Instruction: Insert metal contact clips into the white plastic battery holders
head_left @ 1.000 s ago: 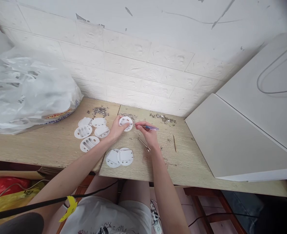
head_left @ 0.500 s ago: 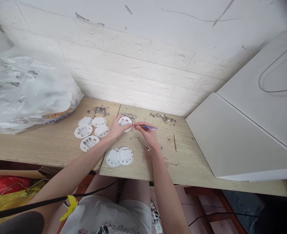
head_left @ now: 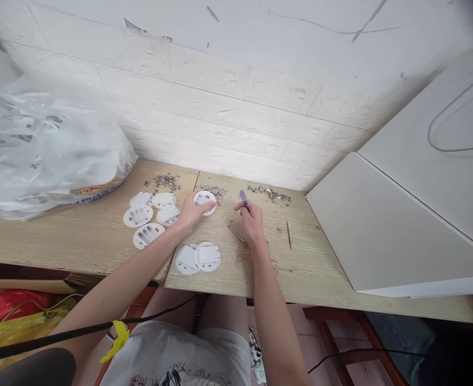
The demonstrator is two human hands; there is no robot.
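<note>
My left hand [head_left: 192, 212] is closed on the rim of a round white battery case [head_left: 204, 202], tilted up above the table, with a small red mark on its face. To its right, apart from the case, my right hand [head_left: 252, 220] grips a small screwdriver [head_left: 242, 196] by its translucent blue-purple handle, which points up and away; its tip is hidden. A pair of metal tweezers [head_left: 238, 236] lies just below the right hand. Behind the held case is a pile of small metal pieces [head_left: 216, 192].
Several round white battery cases [head_left: 148, 236] lie to the left, and two overlapping ones [head_left: 208, 256] near the front edge. More metal pieces [head_left: 166, 182] [head_left: 270, 193] lie along the wall. A thin stick [head_left: 289, 235] is at the right. A filled plastic bag [head_left: 51, 150] and a white panel [head_left: 352, 225] flank the table.
The right hand has drawn back to the right from the battery case, and the screwdriver has swung from pointing sideways to handle up. The left hand still holds the case, nearly in place.
</note>
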